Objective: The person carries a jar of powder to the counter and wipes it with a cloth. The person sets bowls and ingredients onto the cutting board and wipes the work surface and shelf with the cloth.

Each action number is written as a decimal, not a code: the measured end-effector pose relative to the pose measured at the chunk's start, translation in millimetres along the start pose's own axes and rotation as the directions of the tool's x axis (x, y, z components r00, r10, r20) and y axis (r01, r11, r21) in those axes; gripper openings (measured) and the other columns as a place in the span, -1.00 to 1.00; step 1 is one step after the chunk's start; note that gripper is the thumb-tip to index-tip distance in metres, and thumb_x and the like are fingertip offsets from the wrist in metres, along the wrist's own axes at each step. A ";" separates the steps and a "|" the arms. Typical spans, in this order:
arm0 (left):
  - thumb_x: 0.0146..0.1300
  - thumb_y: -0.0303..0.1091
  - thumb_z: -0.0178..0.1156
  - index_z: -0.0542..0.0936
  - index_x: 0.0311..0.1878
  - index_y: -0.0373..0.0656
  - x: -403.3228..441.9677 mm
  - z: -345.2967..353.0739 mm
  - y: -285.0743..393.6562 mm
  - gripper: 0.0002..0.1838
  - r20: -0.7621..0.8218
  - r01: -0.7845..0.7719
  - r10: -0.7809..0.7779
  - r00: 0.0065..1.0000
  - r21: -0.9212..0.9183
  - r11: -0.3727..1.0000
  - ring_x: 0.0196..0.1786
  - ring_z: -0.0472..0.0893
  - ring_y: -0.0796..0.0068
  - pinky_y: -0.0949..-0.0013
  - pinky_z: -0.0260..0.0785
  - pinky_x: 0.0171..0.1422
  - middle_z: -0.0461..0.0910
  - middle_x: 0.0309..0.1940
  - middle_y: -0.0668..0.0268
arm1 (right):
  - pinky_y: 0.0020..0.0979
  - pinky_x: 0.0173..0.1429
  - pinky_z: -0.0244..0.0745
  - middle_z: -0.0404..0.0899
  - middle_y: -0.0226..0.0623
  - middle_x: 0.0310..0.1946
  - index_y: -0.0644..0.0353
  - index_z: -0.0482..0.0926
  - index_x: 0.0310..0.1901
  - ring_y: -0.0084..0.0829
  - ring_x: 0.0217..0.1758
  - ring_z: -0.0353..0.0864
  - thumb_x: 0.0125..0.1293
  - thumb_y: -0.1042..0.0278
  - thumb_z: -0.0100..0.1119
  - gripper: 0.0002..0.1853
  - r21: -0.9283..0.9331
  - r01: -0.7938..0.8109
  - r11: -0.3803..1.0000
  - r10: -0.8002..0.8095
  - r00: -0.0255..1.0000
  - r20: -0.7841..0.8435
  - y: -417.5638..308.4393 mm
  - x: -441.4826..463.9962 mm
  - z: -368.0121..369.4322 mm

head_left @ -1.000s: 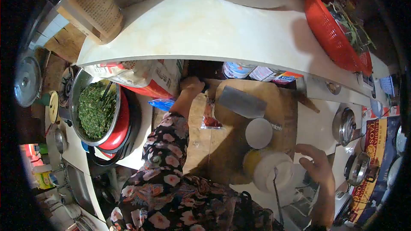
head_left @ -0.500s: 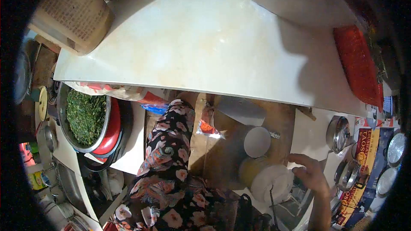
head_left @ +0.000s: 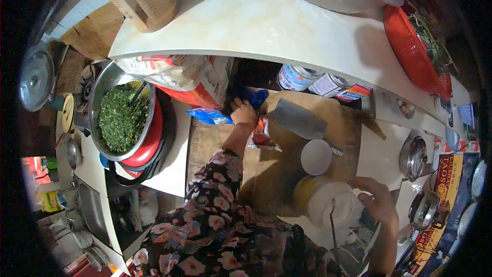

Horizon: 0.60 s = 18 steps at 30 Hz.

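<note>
My left hand (head_left: 244,114) reaches over the wooden board under the shelf, its fingertips against dark shadow. Close beside it are a blue plastic packet (head_left: 256,97) and a small red-and-white packet (head_left: 260,132). I cannot make out whether its fingers grip anything. To the right, my right hand (head_left: 379,201) is held with fingers loosely bent and apart, nothing in them. Near it stands a white round container (head_left: 330,206) with a thin dark handle sticking up. A small white bowl (head_left: 316,157) and a cleaver (head_left: 297,118) lie on the chopping board (head_left: 279,169).
A metal bowl (head_left: 94,115) of chopped greens (head_left: 123,118) sits at left on a red pot (head_left: 148,146). The white shelf (head_left: 246,31) overhangs the board. Beneath it are a large printed bag (head_left: 189,79) and cans (head_left: 297,78). A red basket (head_left: 412,51) is at the upper right.
My left hand has come into view from beneath the shelf, and the view has tilted to show more under it. A spoon shows in the greens. My right hand stays almost in place.
</note>
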State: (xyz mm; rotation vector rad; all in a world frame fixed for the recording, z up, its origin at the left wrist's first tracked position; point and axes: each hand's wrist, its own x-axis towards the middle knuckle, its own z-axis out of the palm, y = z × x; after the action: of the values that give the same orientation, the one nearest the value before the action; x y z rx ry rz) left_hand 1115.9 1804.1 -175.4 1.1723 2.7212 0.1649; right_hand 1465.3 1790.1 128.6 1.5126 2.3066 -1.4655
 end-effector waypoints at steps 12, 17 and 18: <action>0.01 -0.19 0.12 0.51 -0.21 -0.16 52.8 -40.0 19.5 -0.69 -0.341 -0.336 0.243 0.908 -0.247 0.909 0.03 0.39 0.07 0.12 0.36 -0.05 0.42 -0.06 0.12 | -0.36 0.01 0.39 0.53 -0.20 -0.14 0.20 0.45 -0.03 -0.32 -0.08 0.52 0.05 0.42 0.15 -0.61 0.003 -0.016 1.000 0.016 0.999 0.051 -2.9 6.5 -2.0; 0.01 -0.20 0.10 0.54 -0.16 -0.08 109.2 6.1 58.4 -0.69 -0.041 -0.345 0.357 0.933 -0.383 0.857 0.16 0.30 0.19 0.07 0.19 0.15 0.36 0.09 0.22 | -0.36 0.01 0.40 0.53 -0.19 -0.15 0.19 0.46 -0.04 -0.29 -0.09 0.53 0.06 0.39 0.19 -0.63 -0.123 -0.057 0.991 0.073 0.989 0.125 -14.7 15.5 -0.7; 0.02 -0.21 0.09 0.54 -0.16 -0.08 108.7 15.2 59.2 -0.70 -0.040 -0.372 0.385 0.922 -0.367 0.853 0.17 0.30 0.20 0.06 0.18 0.16 0.36 0.09 0.23 | -0.36 -0.01 0.41 0.54 -0.18 -0.16 0.17 0.46 -0.04 -0.28 -0.13 0.54 0.06 0.36 0.20 -0.62 -0.177 -0.018 0.984 0.044 0.988 0.146 -26.0 20.3 -3.4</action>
State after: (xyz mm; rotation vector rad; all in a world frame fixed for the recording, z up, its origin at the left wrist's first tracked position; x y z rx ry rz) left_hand 1087.5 1924.4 -192.9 1.5501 2.2538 0.6688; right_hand 1437.2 1804.5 138.7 1.3386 2.2469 -1.2820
